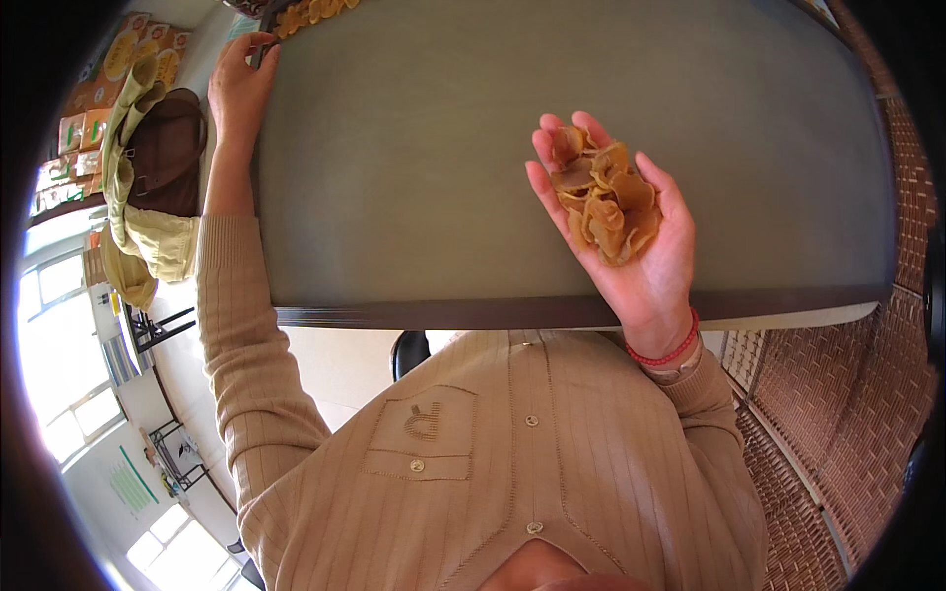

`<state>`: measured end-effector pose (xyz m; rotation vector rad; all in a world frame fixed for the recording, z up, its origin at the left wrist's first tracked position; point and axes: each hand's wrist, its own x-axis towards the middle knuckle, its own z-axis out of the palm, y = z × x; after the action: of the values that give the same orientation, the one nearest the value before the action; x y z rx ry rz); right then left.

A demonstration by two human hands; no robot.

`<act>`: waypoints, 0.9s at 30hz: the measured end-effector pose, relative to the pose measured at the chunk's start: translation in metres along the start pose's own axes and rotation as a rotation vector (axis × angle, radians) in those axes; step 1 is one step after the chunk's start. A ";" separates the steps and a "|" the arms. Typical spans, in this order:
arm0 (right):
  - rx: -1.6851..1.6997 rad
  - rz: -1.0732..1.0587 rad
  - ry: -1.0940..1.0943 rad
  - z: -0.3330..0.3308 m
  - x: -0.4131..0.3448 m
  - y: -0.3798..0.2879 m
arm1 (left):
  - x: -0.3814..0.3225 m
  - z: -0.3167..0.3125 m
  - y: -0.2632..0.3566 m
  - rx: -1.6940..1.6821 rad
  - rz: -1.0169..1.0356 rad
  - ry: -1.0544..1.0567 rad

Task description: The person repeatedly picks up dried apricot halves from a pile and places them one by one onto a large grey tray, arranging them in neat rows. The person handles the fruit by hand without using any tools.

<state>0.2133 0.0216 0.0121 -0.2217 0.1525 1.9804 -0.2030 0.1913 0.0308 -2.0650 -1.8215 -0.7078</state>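
Observation:
Palm up over the near part of the dark grey tabletop, my right hand cups a pile of thin, curled, amber-brown dried slices. Its fingers and thumb curve up around the pile. My left hand is at the table's far left edge, thumb and index finger slightly apart with nothing visible between them. Just beyond its fingertips, more amber slices lie along the far left corner, partly cut off by the picture's top.
Left of the table are a brown leather bag, a pale yellow-green cloth garment and printed cartons. A woven brown screen stands close on the right. The table's dark front edge runs before my torso.

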 end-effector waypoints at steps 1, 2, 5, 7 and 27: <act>0.014 -0.022 -0.016 -0.001 0.002 0.001 | 0.001 0.004 0.020 -0.076 0.013 -0.016; 0.012 -0.030 -0.022 -0.003 0.003 0.000 | -0.003 -0.002 0.039 -0.127 0.017 -0.035; 0.017 -0.035 0.032 0.002 0.002 0.002 | -0.026 -0.015 0.083 -0.380 0.078 -0.071; 0.025 -0.037 0.021 0.002 0.002 0.003 | -0.041 -0.025 0.115 -0.457 0.144 -0.160; -0.030 -0.012 -0.064 -0.002 0.002 0.002 | -0.080 -0.041 0.249 -0.783 0.325 -0.371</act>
<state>0.2105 0.0223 0.0094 -0.1781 0.0800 1.9759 0.0290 0.0642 0.0461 -3.0784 -1.4175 -1.1237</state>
